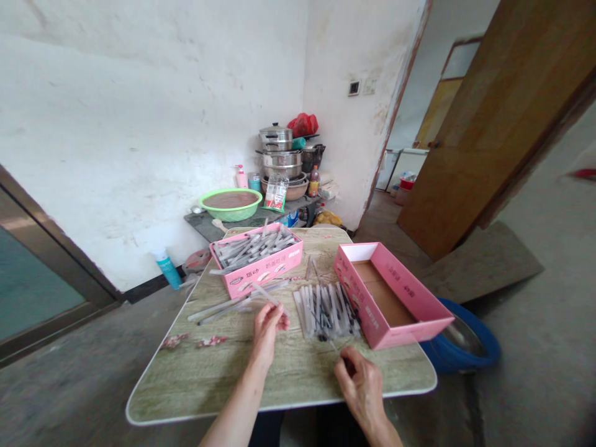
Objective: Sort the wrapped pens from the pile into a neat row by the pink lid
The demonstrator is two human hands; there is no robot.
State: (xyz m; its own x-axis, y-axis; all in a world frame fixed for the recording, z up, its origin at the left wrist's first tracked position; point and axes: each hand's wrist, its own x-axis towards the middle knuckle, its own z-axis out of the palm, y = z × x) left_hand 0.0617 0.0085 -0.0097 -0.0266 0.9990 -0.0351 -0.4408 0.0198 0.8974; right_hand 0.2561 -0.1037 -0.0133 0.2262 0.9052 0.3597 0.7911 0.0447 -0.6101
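Observation:
My left hand (269, 323) is closed on a translucent pen tube (264, 294), which points up and to the left from the fingers. Fingers curled in a pinch, my right hand (357, 375) is low over the table's front part; a thin, faint piece seems to stick out of it, too blurred to name. Between and beyond the hands lies a row of translucent pens with dark tips (326, 310). A few loose pens (226, 308) are scattered left of my left hand. The left pink box (265, 268) is heaped with similar grey, translucent pens.
A second pink box (414, 302), its brown bottom showing, stands at the table's right side. The wood-patterned table (205, 379) has a pale rim. Behind it are a green basin (230, 214) and stacked steel pots (282, 162). A blue tub (484, 341) sits at the right.

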